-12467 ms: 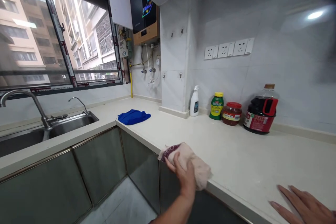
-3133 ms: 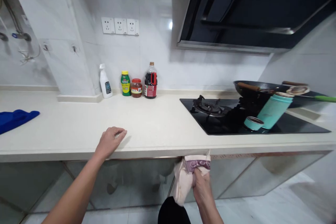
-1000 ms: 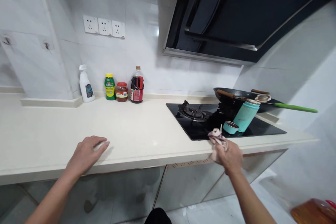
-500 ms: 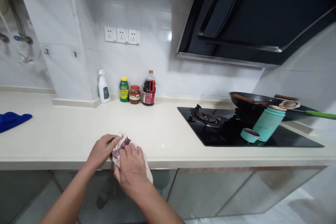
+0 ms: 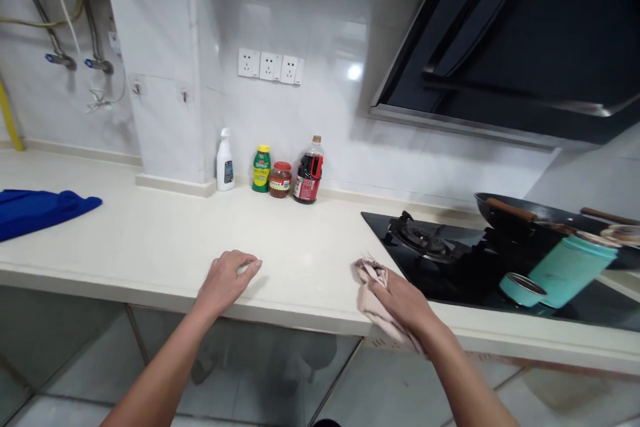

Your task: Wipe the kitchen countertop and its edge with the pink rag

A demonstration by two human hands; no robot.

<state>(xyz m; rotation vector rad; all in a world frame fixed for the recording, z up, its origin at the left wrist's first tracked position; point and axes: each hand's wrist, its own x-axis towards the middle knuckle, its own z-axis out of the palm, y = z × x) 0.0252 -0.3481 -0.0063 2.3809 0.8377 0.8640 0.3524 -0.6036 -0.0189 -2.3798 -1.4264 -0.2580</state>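
A: State the position of the cloth.
B: The cloth [image 5: 371, 305] is bunched and pinched between the fingers and thumb of the right hand [image 5: 404, 297], at the front edge of the desk [image 5: 300, 240], just beside the hob [image 5: 457, 278]. Its lower part hangs over the edge.
A: What has just changed?
B: Half a second ago both hands were on it, farther left. The left hand [image 5: 225, 280] is now apart from it, fingers loosely curled, holding nothing. The right hand therefore controls the cloth alone.
A: List containers and contents.
B: Hob: turquoise cup [image 5: 521, 292], uncovered, contents not visible; turquoise canister [image 5: 573, 272], opaque. Near the wall: dark liquid in the handled bottle [image 5: 307, 177]; reddish-brown contents in the jar [image 5: 280, 181].
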